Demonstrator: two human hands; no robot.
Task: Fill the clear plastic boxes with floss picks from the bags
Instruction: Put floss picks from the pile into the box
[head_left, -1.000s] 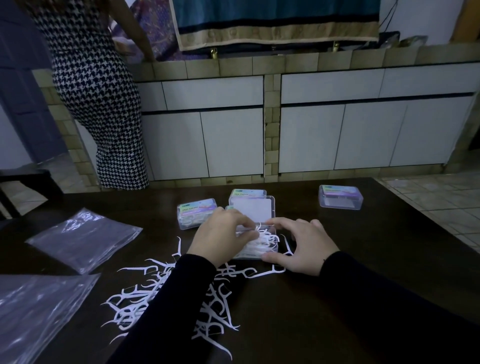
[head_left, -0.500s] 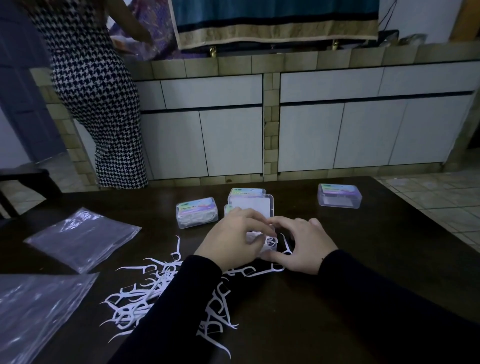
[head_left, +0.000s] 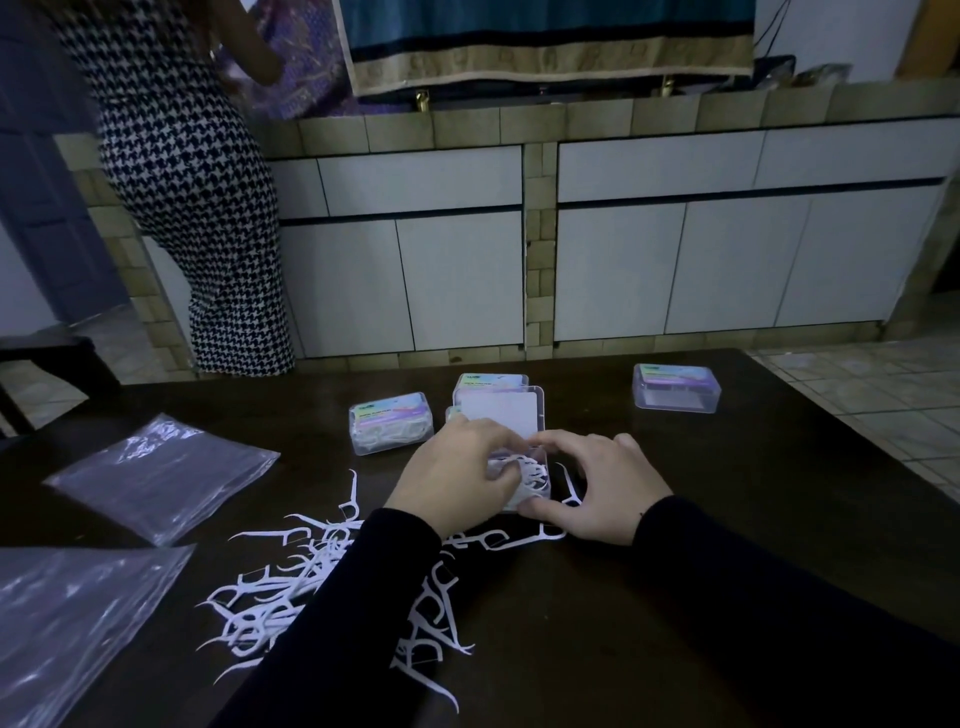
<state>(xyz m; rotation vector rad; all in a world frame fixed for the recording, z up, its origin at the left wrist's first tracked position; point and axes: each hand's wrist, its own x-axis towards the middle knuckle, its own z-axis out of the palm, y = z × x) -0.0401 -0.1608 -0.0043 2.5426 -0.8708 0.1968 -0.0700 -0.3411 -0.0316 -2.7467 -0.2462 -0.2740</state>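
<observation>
Dark wooden table (head_left: 727, 519), dim light. Open clear box (head_left: 524, 480) near table centre, lid (head_left: 501, 418) tipped up at its far edge, white floss picks inside. Left hand (head_left: 454, 480) over the box's left side, fingers curled down onto the picks in it; whether pinching or only pressing, cannot tell. Right hand (head_left: 597, 488) hard against the box's right side, thumb along the near corner, index finger curved over the far rim, so gripping the box. Hands close together, fingertips nearly meeting above the box. Black sleeves on both arms. Loose pile of floss picks (head_left: 291, 587) spread on the table near-left of the open box, partly under the left forearm; a few single picks just right of and in front of the box. Closed box with picks (head_left: 390, 423) just left of the open box and slightly farther away. Another labelled box (head_left: 491, 382) directly behind the raised lid, mostly hidden. Fourth closed box (head_left: 677, 388) well right of the open box, toward the far edge. Two flat clear plastic bags (head_left: 156, 475) (head_left: 67, 623) far left of the open box, one nearer than the other. Beyond the table, white cabinet doors (head_left: 467, 280) under a tiled counter; a person in a houndstooth dress (head_left: 192, 208) standing at its left end.
</observation>
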